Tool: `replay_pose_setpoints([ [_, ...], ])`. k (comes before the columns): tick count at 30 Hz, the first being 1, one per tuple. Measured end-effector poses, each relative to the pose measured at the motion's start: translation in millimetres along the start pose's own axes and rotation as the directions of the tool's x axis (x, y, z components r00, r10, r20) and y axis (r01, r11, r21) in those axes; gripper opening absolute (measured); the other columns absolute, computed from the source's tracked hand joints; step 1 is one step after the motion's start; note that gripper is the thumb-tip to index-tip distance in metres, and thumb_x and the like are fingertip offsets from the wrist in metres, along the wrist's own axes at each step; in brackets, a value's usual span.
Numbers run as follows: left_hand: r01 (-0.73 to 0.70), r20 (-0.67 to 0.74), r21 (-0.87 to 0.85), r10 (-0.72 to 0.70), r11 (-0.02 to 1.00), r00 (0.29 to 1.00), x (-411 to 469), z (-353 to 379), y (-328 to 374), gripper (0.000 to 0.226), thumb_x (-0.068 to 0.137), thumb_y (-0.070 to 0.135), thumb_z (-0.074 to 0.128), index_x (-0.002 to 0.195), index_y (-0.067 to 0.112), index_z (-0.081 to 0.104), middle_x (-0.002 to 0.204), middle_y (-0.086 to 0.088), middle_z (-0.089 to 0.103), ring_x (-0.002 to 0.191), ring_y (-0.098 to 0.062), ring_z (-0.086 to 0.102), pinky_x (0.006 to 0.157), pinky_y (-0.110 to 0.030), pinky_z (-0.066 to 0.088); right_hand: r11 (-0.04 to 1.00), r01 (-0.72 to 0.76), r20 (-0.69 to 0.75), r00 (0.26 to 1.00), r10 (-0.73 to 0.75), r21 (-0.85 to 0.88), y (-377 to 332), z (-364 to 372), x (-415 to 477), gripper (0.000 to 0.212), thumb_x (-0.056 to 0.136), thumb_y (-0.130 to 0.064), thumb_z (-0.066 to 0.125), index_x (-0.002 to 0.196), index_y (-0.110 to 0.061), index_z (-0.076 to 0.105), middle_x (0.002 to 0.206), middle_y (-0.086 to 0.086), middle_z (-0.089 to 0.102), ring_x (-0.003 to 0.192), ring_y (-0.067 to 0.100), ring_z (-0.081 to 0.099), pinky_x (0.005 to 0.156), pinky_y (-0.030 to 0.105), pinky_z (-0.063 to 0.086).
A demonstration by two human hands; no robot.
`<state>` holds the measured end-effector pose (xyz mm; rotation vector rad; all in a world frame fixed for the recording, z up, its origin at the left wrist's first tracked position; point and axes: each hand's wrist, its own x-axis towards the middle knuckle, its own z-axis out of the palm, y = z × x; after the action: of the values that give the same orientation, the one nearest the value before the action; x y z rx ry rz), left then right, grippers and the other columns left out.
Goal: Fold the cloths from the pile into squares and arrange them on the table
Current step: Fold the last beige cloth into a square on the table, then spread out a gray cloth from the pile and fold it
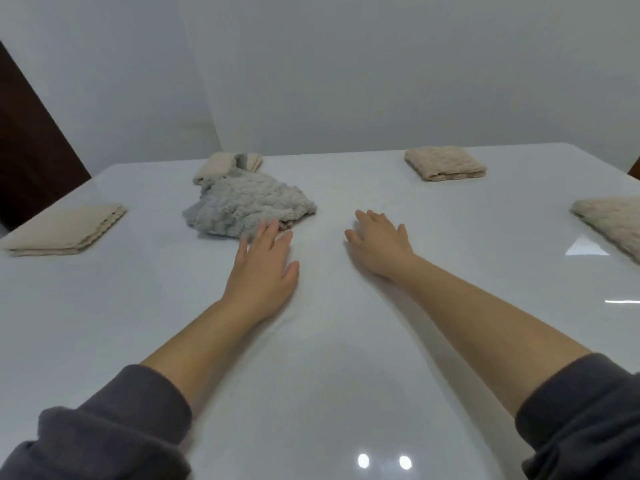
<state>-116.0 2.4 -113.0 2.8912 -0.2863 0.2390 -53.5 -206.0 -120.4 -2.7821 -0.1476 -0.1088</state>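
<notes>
At mid-table [329, 358], the left hand [263, 268] is stretched forward, fingers straight and close together, tips touching the near edge of the crumpled grey cloth [249, 206]. The cloth's long axis runs left to right. Right hand [379, 240] lies just beside it, fingers slightly spread, flat on the tabletop and holding nothing. Folded beige cloths [65, 230] lie near the table's edges.

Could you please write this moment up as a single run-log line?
left hand: open, fingertips at grey cloth pile | right hand: open, apart from it | folded beige cloths: four on table
</notes>
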Motion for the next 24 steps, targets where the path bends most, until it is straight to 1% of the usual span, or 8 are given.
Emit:
replay_pose_setpoints([
  [4, 0.066, -0.137, -0.049, -0.072, 0.997, 0.988, 12, 2, -42, 0.054, 0.097, 0.027, 0.043, 0.148, 0.016, 0.029, 0.162, -0.006, 0.006, 0.149, -0.020, -0.004, 0.120, -0.046, 0.005, 0.995, 0.082, -0.007, 0.997, -0.081, 0.057, -47, 18, 6, 0.054, 0.101, -0.031, 0.037, 0.152, -0.018, 0.021, 0.155, 0.006, 0.027, 0.144, 0.023, 0.023, 0.115, 0.052, 0.012],
  [6, 0.096, -0.262, -0.144, -0.132, 0.985, 0.956, 21, 3, -56, 0.049, 0.095, 0.026, 0.047, 0.142, 0.014, 0.037, 0.159, -0.009, 0.017, 0.148, -0.023, 0.008, 0.118, -0.046, 0.015, 0.986, 0.129, -0.048, 0.991, -0.125, 0.107, -65, 24, 12, 0.055, 0.100, -0.023, 0.038, 0.152, -0.021, 0.021, 0.159, 0.004, 0.021, 0.146, 0.021, 0.018, 0.117, 0.051, 0.011],
  [10, 0.121, -0.394, -0.353, -0.265, 0.928, 0.880, 44, -5, -74, 0.041, 0.096, 0.022, 0.043, 0.135, 0.010, 0.043, 0.147, -0.009, 0.039, 0.138, -0.027, 0.032, 0.111, -0.049, 0.030, 0.954, 0.248, -0.133, 0.965, -0.227, 0.167, -88, 30, 27, 0.046, 0.095, -0.010, 0.038, 0.141, -0.017, 0.042, 0.149, 0.002, 0.036, 0.140, 0.021, 0.029, 0.115, 0.045, 0.022],
  [14, 0.155, -0.383, -0.394, -0.316, 0.906, 0.868, 56, -4, -85, 0.037, 0.098, 0.019, 0.043, 0.134, 0.014, 0.047, 0.134, -0.003, 0.053, 0.123, -0.024, 0.048, 0.102, -0.044, 0.038, 0.955, 0.272, -0.054, 0.962, -0.268, 0.119, -95, 41, 31, 0.037, 0.097, -0.014, 0.038, 0.131, -0.015, 0.052, 0.140, 0.004, 0.048, 0.126, 0.025, 0.044, 0.104, 0.036, 0.033],
  [17, 0.149, -0.390, -0.471, -0.356, 0.870, 0.849, 55, -1, -93, 0.031, 0.099, 0.025, 0.046, 0.129, 0.018, 0.051, 0.102, 0.004, 0.062, 0.096, -0.020, 0.058, 0.087, -0.038, 0.044, 0.954, 0.279, -0.071, 0.960, -0.272, 0.110, -94, 45, 29, 0.036, 0.098, -0.016, 0.038, 0.130, -0.015, 0.054, 0.144, 0.002, 0.046, 0.128, 0.023, 0.044, 0.106, 0.034, 0.031],
  [20, 0.133, -0.341, -0.563, -0.375, 0.816, 0.862, 55, 0, -97, 0.042, 0.098, 0.030, 0.050, 0.139, 0.020, 0.044, 0.077, 0.007, 0.056, 0.074, -0.009, 0.054, 0.071, -0.030, 0.038, 0.949, 0.277, -0.102, 0.959, -0.264, 0.153, -91, 44, 30, 0.037, 0.095, -0.011, 0.041, 0.128, -0.013, 0.058, 0.142, 0.002, 0.049, 0.128, 0.022, 0.045, 0.106, 0.032, 0.033],
  [22, 0.154, -0.309, -0.574, -0.387, 0.804, 0.869, 58, 0, -100, 0.048, 0.097, 0.035, 0.051, 0.142, 0.020, 0.041, 0.073, 0.004, 0.054, 0.071, -0.009, 0.052, 0.069, -0.030, 0.038, 0.948, 0.265, -0.129, 0.961, -0.244, 0.179, -90, 45, 31, 0.034, 0.093, -0.010, 0.042, 0.121, -0.014, 0.061, 0.133, 0.002, 0.054, 0.121, 0.022, 0.050, 0.101, 0.031, 0.037],
  [24, 0.209, -0.256, -0.545, -0.398, 0.812, 0.881, 62, 1, -102, 0.048, 0.093, 0.040, 0.056, 0.136, 0.020, 0.049, 0.074, 0.005, 0.053, 0.074, -0.016, 0.053, 0.068, -0.031, 0.039, 0.947, 0.248, -0.141, 0.965, -0.222, 0.204, -89, 46, 33, 0.028, 0.092, -0.011, 0.045, 0.113, -0.014, 0.063, 0.124, 0.002, 0.056, 0.112, 0.022, 0.052, 0.094, 0.030, 0.039],
])
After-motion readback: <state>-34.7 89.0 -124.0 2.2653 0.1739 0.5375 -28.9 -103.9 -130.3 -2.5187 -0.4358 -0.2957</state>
